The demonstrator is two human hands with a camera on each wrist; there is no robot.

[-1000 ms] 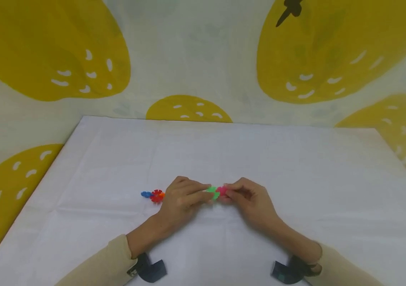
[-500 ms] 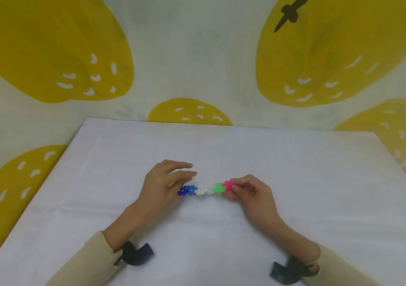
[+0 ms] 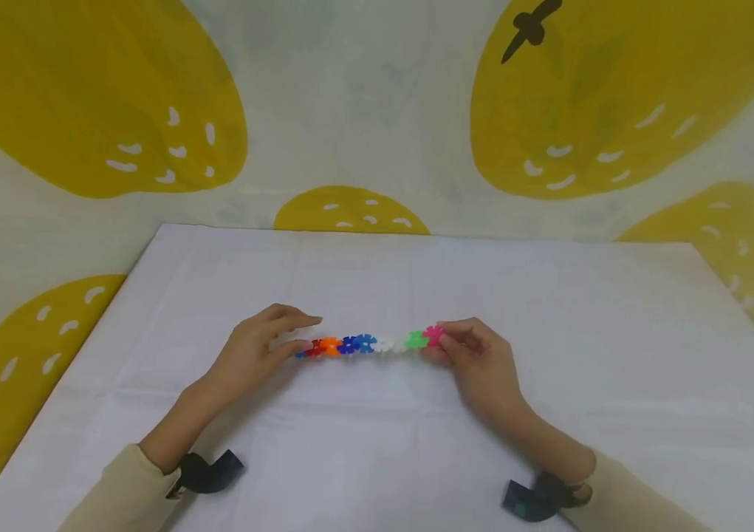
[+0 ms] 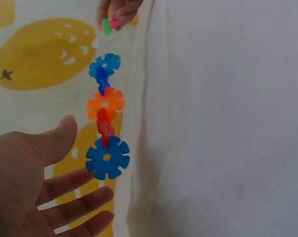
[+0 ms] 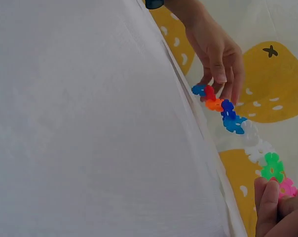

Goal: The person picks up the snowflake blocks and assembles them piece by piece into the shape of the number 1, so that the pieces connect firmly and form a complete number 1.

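A chain of flower-shaped interlocking plastic discs [image 3: 331,346] stretches between the two hands, over the table. At its right end my right hand [image 3: 486,362] pinches the pink disc [image 3: 433,335] between thumb and fingers. Beside that come a green disc [image 5: 272,167] and pale white discs [image 5: 257,150], then blue, orange and red ones. The far left end is a blue disc [image 4: 107,158]. Around this end my left hand [image 3: 250,347] is spread, thumb and fingers apart; in the left wrist view its fingertips lie beside and behind the blue disc without pinching it.
A white cloth [image 3: 377,436] with light creases covers the table. Behind it hangs pale fabric [image 3: 363,96] printed with big yellow fruit. Dark camera straps [image 3: 207,473] sit on both wrists.
My left hand has moved left along the chain and its fingers have spread, so the blue, orange and red discs now show. The right hand keeps its pinch, a little higher.
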